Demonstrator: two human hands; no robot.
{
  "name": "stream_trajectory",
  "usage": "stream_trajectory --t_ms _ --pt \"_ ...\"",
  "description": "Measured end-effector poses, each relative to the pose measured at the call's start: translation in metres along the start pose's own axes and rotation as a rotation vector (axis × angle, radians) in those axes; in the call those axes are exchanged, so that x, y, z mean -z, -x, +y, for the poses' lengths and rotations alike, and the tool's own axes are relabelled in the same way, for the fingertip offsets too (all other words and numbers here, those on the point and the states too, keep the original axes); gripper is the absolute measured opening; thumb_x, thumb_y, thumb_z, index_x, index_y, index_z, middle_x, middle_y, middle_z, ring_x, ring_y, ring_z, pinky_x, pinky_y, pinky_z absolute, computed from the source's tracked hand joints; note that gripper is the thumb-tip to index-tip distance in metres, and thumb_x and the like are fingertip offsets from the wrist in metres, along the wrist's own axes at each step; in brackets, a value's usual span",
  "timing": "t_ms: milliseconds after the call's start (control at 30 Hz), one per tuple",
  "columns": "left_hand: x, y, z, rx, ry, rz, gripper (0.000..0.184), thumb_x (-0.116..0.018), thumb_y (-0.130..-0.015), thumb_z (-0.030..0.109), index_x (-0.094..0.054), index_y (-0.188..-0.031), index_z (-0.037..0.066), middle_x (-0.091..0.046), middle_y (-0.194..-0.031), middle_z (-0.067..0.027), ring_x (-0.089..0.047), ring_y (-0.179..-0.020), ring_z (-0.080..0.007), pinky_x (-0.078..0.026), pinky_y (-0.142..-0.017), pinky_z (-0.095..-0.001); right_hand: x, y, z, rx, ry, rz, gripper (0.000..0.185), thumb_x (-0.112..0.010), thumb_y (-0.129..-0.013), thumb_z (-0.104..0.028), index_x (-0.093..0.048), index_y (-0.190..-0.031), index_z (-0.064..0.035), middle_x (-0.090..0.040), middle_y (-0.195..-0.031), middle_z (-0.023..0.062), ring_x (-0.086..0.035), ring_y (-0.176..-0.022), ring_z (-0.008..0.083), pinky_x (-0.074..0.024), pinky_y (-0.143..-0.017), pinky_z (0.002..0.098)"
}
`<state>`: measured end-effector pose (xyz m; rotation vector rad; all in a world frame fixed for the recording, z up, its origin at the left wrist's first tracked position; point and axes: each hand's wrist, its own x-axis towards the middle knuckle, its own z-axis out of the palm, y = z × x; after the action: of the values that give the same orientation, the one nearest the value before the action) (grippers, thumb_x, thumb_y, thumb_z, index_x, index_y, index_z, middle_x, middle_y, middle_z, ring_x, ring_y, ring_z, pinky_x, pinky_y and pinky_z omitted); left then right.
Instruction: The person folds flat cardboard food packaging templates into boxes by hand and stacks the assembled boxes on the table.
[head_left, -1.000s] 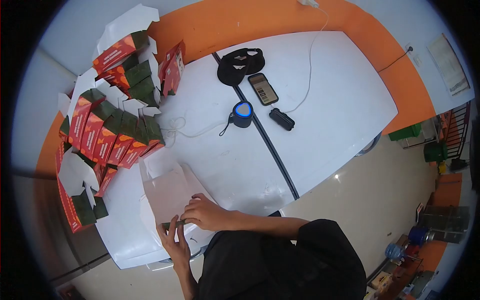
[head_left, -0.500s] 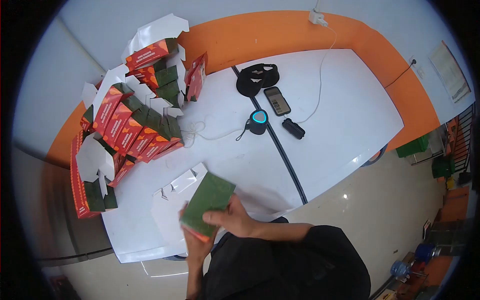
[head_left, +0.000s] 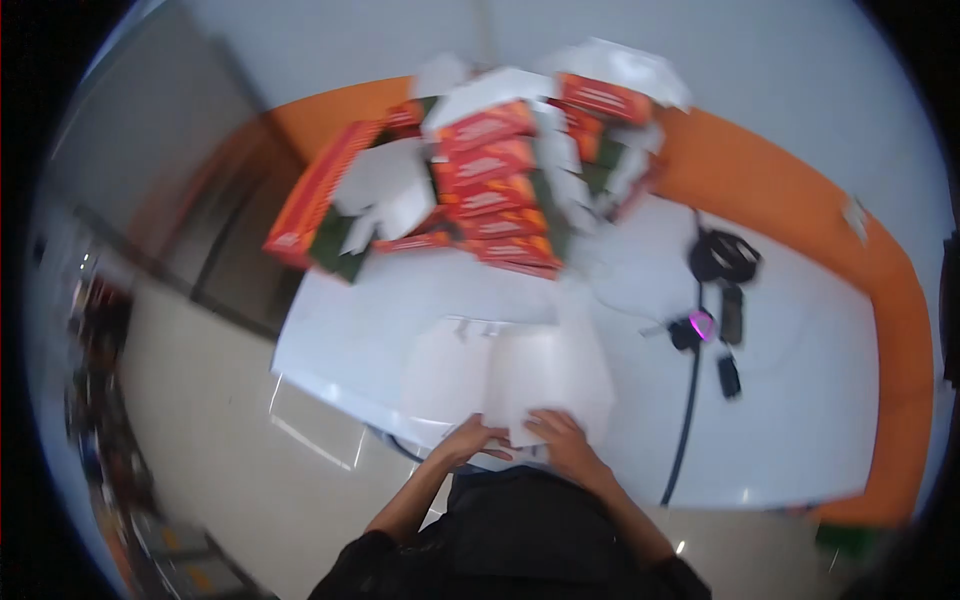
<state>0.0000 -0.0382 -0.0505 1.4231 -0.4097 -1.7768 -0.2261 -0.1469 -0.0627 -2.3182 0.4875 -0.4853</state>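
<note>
A carton lies unfolded on the table in front of me, its white inside facing up, with a fold line down the middle and flaps at its far and near ends. My left hand grips the carton's near edge, left of the fold. Just to the right, my right hand has its fingers over the near edge of the right panel, close to the small flaps. Motion blur softens the fingertips, and the carton's printed outside is hidden underneath.
Several red and green cartons with white flaps raised are stacked at the back of the white table. On the right are a speaker with a pink light, a phone, a small black device and a black cap.
The green-sided carton that both hands held is now spread flat, white side up. My view has swung left, and the speaker's light went from blue to pink.
</note>
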Motion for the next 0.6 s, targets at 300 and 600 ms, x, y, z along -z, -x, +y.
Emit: stream_trajectory --t_ms 300,600 --pt "0.015 0.043 0.019 -0.632 -0.136 0.118 0.077 -0.07 -0.101 0.032 -0.03 -0.164 0.016 -0.019 -0.17 -0.0195 -0.029 -0.152 -0.0382 -0.033 -0.121 -0.0552 0.027 -0.013 -0.018 -0.255 -0.336 0.093 0.018 -0.058 -0.097 -0.003 -0.071 -0.108 0.005 -0.072 -0.099 0.0156 -0.07 -0.094 0.0251 -0.0539 -0.087 0.0373" --pt "-0.039 0.021 0.062 -1.145 -1.175 0.164 0.032 -0.066 -0.102 0.023 -0.06 -0.132 0.013 -0.05 -0.148 -0.01 -0.028 -0.152 -0.0378 -0.022 -0.123 -0.061 0.042 -0.034 -0.007 -0.422 -0.738 0.085 0.026 -0.06 -0.099 -0.001 -0.068 -0.119 0.0128 -0.072 -0.106 0.0127 -0.067 -0.099 0.0178 -0.0534 -0.092 0.0311"
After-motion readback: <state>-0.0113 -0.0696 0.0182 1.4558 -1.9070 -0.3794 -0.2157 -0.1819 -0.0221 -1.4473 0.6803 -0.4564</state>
